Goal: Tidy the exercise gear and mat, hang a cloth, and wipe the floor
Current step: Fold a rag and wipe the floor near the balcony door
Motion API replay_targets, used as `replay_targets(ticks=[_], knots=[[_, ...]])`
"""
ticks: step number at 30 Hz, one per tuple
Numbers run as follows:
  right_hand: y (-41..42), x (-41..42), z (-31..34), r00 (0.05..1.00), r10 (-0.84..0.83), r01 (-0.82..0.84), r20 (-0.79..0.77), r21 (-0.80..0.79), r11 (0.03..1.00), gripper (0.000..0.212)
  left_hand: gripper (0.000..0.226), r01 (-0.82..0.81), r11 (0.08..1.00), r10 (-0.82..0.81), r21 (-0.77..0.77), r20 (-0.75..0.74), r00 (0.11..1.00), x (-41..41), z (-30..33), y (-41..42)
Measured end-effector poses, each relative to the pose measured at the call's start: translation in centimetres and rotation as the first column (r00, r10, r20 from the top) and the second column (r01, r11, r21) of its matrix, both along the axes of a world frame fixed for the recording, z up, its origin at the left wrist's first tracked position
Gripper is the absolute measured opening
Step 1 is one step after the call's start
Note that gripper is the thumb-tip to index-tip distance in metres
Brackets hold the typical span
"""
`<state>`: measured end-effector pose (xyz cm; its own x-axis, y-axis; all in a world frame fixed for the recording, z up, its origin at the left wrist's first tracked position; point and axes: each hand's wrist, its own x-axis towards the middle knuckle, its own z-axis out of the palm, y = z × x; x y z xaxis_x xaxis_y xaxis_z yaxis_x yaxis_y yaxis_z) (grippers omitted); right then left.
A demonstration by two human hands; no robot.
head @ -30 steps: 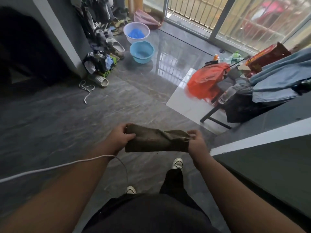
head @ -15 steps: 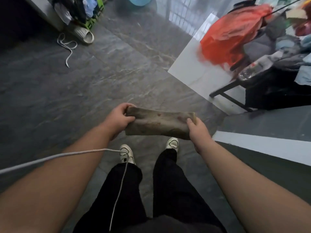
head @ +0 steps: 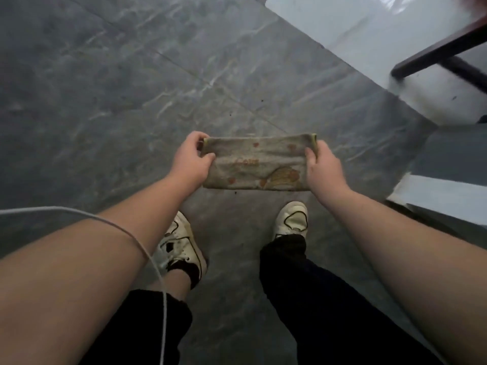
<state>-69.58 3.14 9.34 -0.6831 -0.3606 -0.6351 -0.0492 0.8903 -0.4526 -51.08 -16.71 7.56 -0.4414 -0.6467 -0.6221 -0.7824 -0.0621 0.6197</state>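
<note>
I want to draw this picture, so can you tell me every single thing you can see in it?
cloth: one, grey-beige with red hearts and a yellow print, folded, stretched between both hands above the floor
floor: one, dark grey marbled tiles, under everything
pale panel: one, light grey-white, lying at top right
furniture leg: one, dark, crossing the pale panel
cord: one, white, draped over the left forearm, hanging down
shoes: two, white with black trim, on the floor
trousers: black, on both legs
left hand: grips the cloth's left end
right hand: grips the cloth's right end
</note>
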Motion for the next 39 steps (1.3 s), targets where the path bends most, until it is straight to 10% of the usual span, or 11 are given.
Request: replay_targets(ticks=[11, 21, 26, 39], knots=[[0.5, -1.2, -21.7, 0.913, 0.399, -0.408, 0.087, 0.147, 0.901, 0.023, 0.035, 0.301, 0.945, -0.274, -0.131, 0.19, 0.943, -0.3, -20.5, -1.0], [-0.9, -3.1, -19.8, 0.774, 0.623, -0.604, -0.109, 0.165, 0.779, 0.017, 0.063, 0.78, 0.488, -0.649, -0.391, 0.435, 0.624, -1.5, -19.8, -0.1], [-1.1, 2.1, -21.2, 0.54, 0.793, -0.806, -0.283, 0.098, 0.584, 0.04, 0.054, 0.758, 0.4, -0.702, -0.515, 0.359, 0.615, -2.9, -21.3, 2.4], [-0.2, 8.0, -26.5, 0.712, 0.628, -0.587, -0.313, 0.224, 0.778, 0.072, 0.068, 0.818, 0.388, -0.726, -0.425, 0.405, 0.555, 1.4, -26.3, 6.2]])
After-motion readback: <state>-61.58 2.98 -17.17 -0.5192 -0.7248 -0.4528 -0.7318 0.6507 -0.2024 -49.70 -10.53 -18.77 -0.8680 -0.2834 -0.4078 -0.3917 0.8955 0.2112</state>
